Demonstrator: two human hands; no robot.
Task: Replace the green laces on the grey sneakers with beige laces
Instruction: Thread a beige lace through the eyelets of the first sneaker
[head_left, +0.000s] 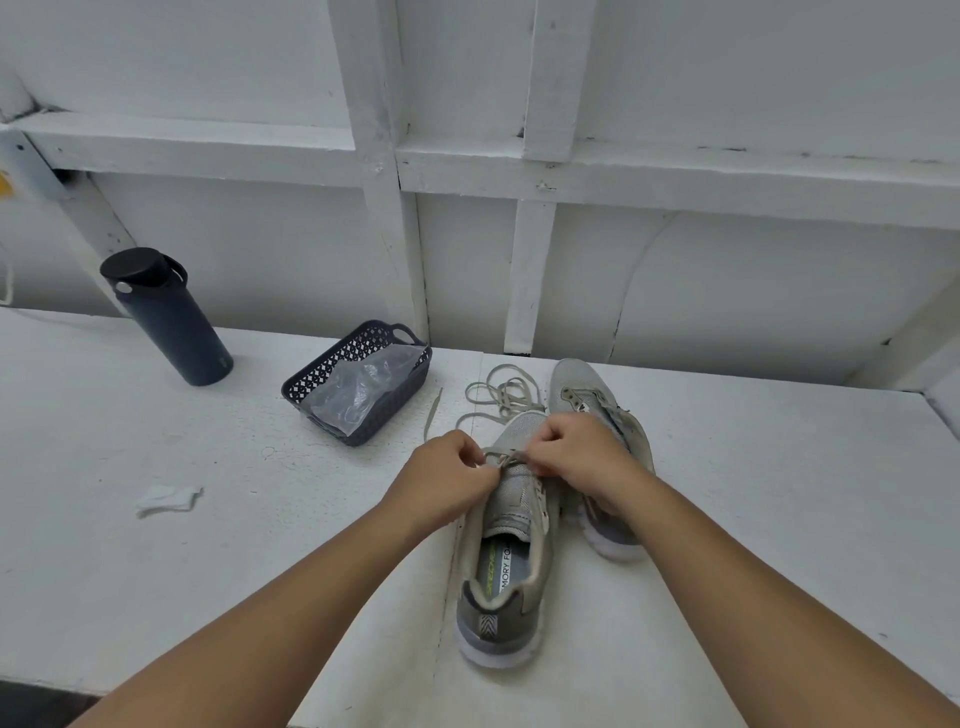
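Now both hands are down at the lower eyelets of the near sneaker (506, 540), which sits heel-toward-us at the bench (156, 545) centre. The left hand (441, 470) and right hand (574, 449) each have fingers curled in, pinching the beige lace (506, 457). It looks soft, light and floppy (likely to slip back out), so the stiff tip is probably the best place to grip. The slack coils at 12 o'clock, beside the second sneaker (587, 397) at 1 o'clock. Knuckles hide the eyelets, so I cannot tell which hole is being threaded. At 10 o'clock, the basket (358, 384) holds crumpled plastic; any green laces are not visible.
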